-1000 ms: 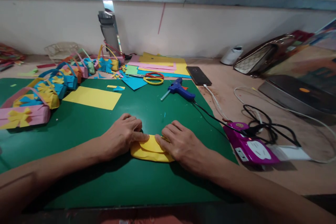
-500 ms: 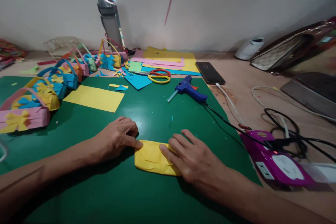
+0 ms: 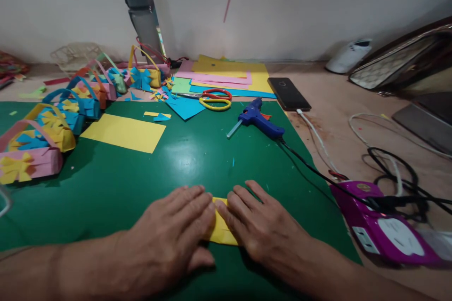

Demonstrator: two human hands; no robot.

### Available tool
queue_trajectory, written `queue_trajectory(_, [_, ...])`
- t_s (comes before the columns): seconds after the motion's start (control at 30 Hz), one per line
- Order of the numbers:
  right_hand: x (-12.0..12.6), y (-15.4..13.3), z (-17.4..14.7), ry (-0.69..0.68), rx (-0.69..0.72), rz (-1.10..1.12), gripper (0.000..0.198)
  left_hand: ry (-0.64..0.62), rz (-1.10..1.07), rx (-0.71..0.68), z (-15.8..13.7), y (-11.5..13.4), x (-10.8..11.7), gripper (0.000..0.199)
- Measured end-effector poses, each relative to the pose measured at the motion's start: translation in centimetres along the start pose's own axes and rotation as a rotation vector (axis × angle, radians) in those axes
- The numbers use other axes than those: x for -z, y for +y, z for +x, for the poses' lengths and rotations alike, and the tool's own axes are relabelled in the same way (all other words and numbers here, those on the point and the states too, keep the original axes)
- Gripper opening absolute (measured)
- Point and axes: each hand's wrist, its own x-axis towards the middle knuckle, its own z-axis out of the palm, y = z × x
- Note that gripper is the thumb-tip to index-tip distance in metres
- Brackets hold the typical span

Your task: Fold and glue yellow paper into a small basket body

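A small folded piece of yellow paper [image 3: 223, 232] lies on the green mat [image 3: 190, 169] near its front, partly covered by both hands. My left hand [image 3: 173, 233] is laid flat over the left part of the paper, its fingers stretched out and the thumb apart from them. Resting on the right part, my right hand [image 3: 270, 225] presses the paper down with its fingers somewhat spread. The fingertips of both hands almost meet above the paper. Its left end is hidden beneath my left hand.
Small paper baskets [image 3: 31, 162] with bows line the left. A yellow sheet [image 3: 123, 132], scissors [image 3: 215, 99] and a blue glue gun [image 3: 261, 120] lie beyond my hands. Coloured sheets [image 3: 219, 75] and a phone [image 3: 288, 94] are farther back. A purple power strip [image 3: 381, 225] with cables stands right.
My left hand has moved right, from pinching the paper's left corner to lying flat over its left part. My right hand stays on the right part. The view has shifted slightly.
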Motion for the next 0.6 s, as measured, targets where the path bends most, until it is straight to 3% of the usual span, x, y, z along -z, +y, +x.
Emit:
queue_trajectory(0.07, [-0.1,0.0,0.0,0.003,0.004,-0.005,0.027,-0.129,0.048,-0.024,0.3,1.5,-0.4,0.060])
queue_trajectory(0.2, [0.0,-0.1,-0.1,0.028,-0.019,-0.006,0.028,-0.184,0.139,-0.057,0.4,2.5,-1.1,0.073])
queue_trajectory(0.33, [1.1,-0.1,-0.4,0.011,-0.038,-0.031,0.029,-0.157,0.134,-0.081,0.1,2.5,-1.3,0.073])
queue_trajectory(0.6, [1.7,0.0,-1.5,0.041,-0.074,-0.047,0.026,-0.244,0.039,-0.039,-0.1,2.4,-2.0,0.063])
